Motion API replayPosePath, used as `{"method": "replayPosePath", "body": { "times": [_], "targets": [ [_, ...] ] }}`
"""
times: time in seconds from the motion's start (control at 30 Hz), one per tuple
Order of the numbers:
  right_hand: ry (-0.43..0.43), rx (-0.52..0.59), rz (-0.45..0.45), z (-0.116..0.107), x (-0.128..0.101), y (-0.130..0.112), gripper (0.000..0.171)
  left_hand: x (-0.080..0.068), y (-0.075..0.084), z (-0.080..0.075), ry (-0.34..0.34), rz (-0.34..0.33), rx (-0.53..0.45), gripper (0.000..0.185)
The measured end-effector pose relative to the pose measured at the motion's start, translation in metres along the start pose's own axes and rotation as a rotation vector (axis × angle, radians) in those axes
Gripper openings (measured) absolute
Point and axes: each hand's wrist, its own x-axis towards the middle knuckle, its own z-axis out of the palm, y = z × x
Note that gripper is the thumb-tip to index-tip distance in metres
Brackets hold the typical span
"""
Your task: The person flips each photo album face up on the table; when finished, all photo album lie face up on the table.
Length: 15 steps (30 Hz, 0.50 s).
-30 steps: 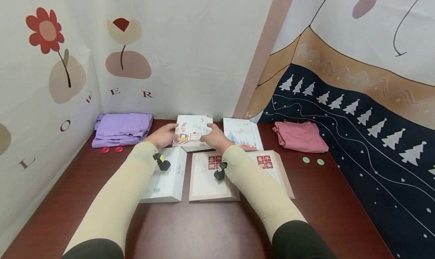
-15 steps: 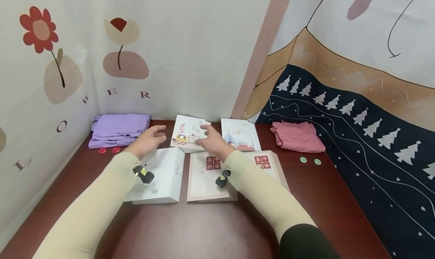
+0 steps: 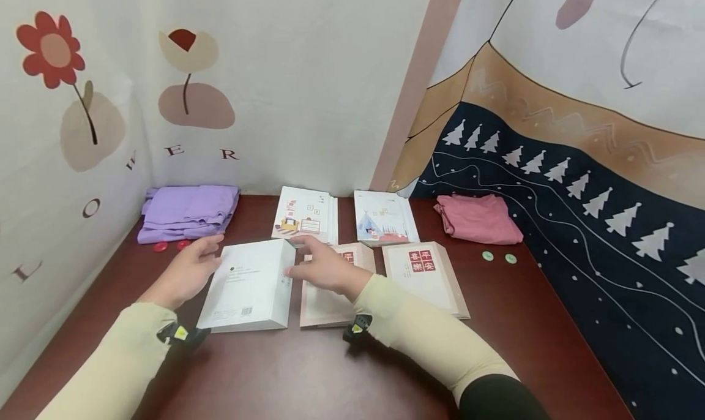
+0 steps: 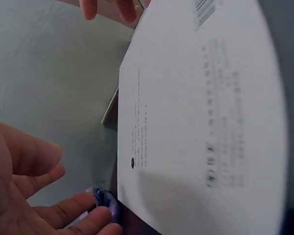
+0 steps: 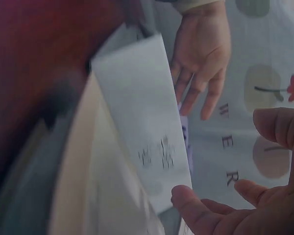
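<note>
A thick white book (image 3: pixel 248 285) with small print and a barcode lies at the left of the table. Beside its left edge is my left hand (image 3: pixel 184 273), fingers loosely spread and holding nothing. The left wrist view has this hand's fingers (image 4: pixel 78 215) apart from the white cover. My right hand (image 3: pixel 325 266) hovers over the book's right side, partly hiding a cream book (image 3: pixel 325 300) with red characters. In the right wrist view its fingertips (image 5: pixel 181 196) are close to the white book's spine (image 5: pixel 142 117); whether they touch cannot be told.
Two illustrated white books, one with a yellow vehicle (image 3: pixel 305 215) and one with a tent (image 3: pixel 384 218), lie behind. Another cream book (image 3: pixel 424 279) is at right. Purple cloth (image 3: pixel 187 212), pink cloth (image 3: pixel 479 219), red discs (image 3: pixel 160 247) and green discs (image 3: pixel 488 256) flank them.
Both hands have let go of the illustrated book at the back and come nearer. The left hand moved left and down, the right hand down and left, to either side of the white book.
</note>
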Motion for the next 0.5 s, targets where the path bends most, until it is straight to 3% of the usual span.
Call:
{"method": "replayPosePath", "body": {
  "times": [0.1,0.27,0.5],
  "targets": [
    [-0.027,-0.008,-0.002,0.008,-0.006,-0.001,0.075,-0.01,-0.007,0.0,-0.027,-0.038,0.009,0.061],
    [-0.113,0.011,0.031,0.021,-0.013,0.0,0.08,-0.024,-0.017,-0.003,-0.149,-0.116,-0.003,0.067],
    [-0.141,-0.134,0.042,0.032,-0.017,0.005,0.087,-0.034,-0.026,-0.001,-0.261,-0.165,-0.123,0.074]
  ]
}}
